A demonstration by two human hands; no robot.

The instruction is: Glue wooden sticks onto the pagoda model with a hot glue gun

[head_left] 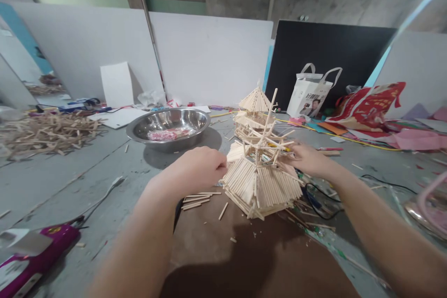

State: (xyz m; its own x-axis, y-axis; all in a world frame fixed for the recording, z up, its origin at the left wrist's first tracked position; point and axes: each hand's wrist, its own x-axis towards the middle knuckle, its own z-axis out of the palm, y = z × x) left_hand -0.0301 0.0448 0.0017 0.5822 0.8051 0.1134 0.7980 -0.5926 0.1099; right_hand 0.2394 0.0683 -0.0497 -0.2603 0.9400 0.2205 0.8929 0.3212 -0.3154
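On the brown board [244, 260], loose sticks [197, 198] are laid beside the left hand [195, 170], curled shut against the stick pagoda [260, 184] standing mid-board. Its lower roof is fully clad. The bare middle frame is touched by the right hand [309, 160], whose grip cannot be told.

grey surface [49, 181] | brown board [223, 260] ctr w/ stick tower [260, 177] | steel bowl [169, 128] behind | stick pile [45, 132] far L

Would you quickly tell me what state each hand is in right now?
Left hand: closed in a fist beside the stick model, contents hidden.
Right hand: fingers among the model's sticks; grip cannot be told.
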